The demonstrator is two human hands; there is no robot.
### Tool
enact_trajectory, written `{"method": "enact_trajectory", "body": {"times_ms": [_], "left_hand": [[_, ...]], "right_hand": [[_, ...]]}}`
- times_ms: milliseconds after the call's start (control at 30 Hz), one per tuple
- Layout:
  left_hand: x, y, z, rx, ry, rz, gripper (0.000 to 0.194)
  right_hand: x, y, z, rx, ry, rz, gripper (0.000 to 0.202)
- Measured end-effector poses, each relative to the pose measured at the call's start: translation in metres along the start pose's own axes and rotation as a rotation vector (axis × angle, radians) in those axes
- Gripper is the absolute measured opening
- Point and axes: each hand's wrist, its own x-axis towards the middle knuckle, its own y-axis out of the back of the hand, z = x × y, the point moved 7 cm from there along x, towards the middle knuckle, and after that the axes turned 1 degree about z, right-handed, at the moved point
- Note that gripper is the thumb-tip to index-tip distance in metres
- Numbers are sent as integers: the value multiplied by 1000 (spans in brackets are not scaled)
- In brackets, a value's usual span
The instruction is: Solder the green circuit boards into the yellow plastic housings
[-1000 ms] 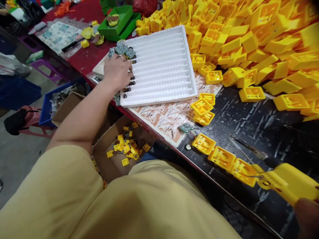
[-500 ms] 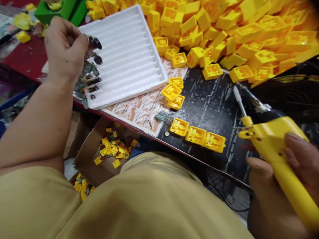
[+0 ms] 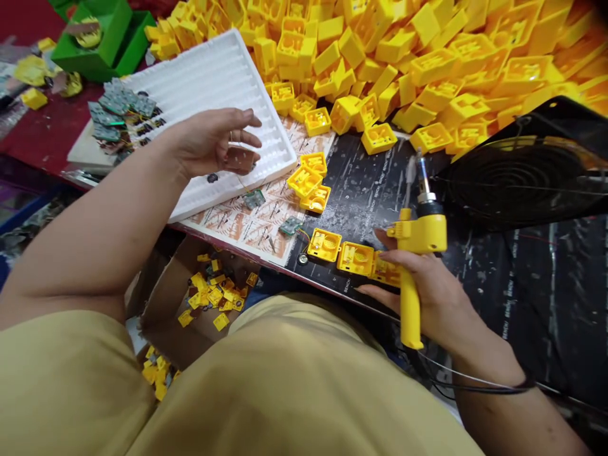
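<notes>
My left hand (image 3: 209, 144) is above the white foam tray (image 3: 280, 149), fingers curled around a small brown circuit board (image 3: 242, 159). A thin wire runs from it to a green circuit board (image 3: 254, 199) that hangs by the tray's edge. My right hand (image 3: 439, 294) grips a yellow soldering gun (image 3: 410, 310), its metal tip pointing away from me. Its thumb and fingers also reach around the rightmost yellow case (image 3: 386, 272) of a row. Beside the leftmost case (image 3: 325, 244) lie another green board (image 3: 291, 225) and a round silver disc (image 3: 303, 259).
A big heap of yellow cases (image 3: 351, 57) covers the back. Black fan (image 3: 517, 171) stands at right. Wired boards (image 3: 118, 107) lie on the tray's left end, near green bins (image 3: 102, 44). Below the table edge, a cardboard box (image 3: 171, 310) holds yellow pieces.
My left hand has moved right from the tray's left end, now with a wired circuit board. My right hand has swung left with the soldering gun, now upright, to the row's rightmost case.
</notes>
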Motion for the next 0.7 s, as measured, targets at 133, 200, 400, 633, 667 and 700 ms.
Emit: {"method": "enact_trajectory", "body": {"times_ms": [133, 200, 400, 633, 667, 700], "left_hand": [[-24, -12, 33, 28, -289, -153, 67], [-32, -22, 39, 60, -364, -220, 69], [-48, -104, 10, 389, -370, -546, 41], [-59, -146, -8, 709, -508, -493, 57], [-60, -143, -11, 632, -481, -519, 62], [-62, -138, -14, 554, -455, -541, 65]], "right_hand": [[9, -13, -6, 24, 45, -36, 46], [9, -14, -6, 27, 33, -11, 44], [1, -10, -7, -107, 4, 31, 51], [-1, -6, -6, -60, -3, 29, 60], [-2, -6, -6, -49, -8, 30, 58], [-2, -7, -5, -37, -11, 33, 56]]}}
